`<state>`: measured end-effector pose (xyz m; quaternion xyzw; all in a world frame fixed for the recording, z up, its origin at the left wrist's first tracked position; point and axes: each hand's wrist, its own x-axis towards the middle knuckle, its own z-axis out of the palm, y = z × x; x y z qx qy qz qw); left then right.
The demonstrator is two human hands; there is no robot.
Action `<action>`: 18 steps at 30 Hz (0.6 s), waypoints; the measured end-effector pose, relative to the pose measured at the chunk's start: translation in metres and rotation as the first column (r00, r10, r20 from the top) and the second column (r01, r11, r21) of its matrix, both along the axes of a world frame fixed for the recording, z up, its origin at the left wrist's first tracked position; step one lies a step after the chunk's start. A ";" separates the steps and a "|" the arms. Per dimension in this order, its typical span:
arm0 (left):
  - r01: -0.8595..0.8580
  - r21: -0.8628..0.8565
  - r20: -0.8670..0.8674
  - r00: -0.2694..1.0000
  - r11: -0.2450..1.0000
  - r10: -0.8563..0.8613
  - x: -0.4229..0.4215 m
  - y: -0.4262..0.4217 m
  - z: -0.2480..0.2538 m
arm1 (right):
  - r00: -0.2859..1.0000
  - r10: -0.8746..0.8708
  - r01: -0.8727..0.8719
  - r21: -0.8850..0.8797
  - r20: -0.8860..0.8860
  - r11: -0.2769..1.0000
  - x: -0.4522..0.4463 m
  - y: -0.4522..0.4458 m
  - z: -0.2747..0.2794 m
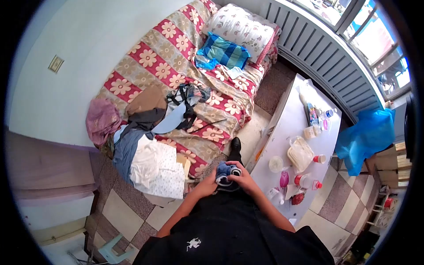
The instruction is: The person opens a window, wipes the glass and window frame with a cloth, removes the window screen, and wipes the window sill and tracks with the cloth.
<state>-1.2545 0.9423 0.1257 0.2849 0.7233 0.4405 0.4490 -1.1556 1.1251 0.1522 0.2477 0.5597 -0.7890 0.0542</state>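
Observation:
A small bundle of blue cloth [224,170] with white and dark bands sits in front of my body. It looks rolled or folded, perhaps socks, though its exact kind is hard to make out. My left hand [208,184] grips its left side. On the other side my right hand [242,177] has its fingers and thumb closed around the banded end. Close to the left of my hands, clothes lie heaped on the bed's near edge, among them a white garment [147,161] and a blue-grey one [125,154].
The flowered bed [163,57] carries a blue checked pillow [227,52] and a white floral bedding roll [240,28]. At right, a white table [282,128] holds bottles, jars and a plastic bag [300,154]. Beyond it hangs blue plastic [364,137]. A pale stool [112,251] stands low at left.

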 end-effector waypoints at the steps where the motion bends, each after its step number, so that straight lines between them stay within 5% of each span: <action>1: 0.006 -0.020 0.035 0.999 1.000 -0.006 -0.018 0.018 -0.003 | 1.000 0.005 -0.005 -0.013 0.009 1.000 -0.013 0.021 -0.006; 6: 0.093 -0.021 0.187 0.978 0.995 -0.088 -0.076 0.134 0.021 | 0.983 -0.103 0.120 -0.105 0.155 0.987 -0.042 0.129 -0.038; 10: 0.168 0.012 0.254 0.953 0.986 -0.166 -0.094 0.196 -0.011 | 0.952 -0.204 0.243 -0.158 0.229 0.957 -0.052 0.193 -0.048; 18: 0.148 -0.068 0.276 0.953 0.987 -0.124 -0.162 0.261 -0.011 | 0.927 -0.296 0.278 0.107 0.228 0.954 -0.102 0.231 -0.041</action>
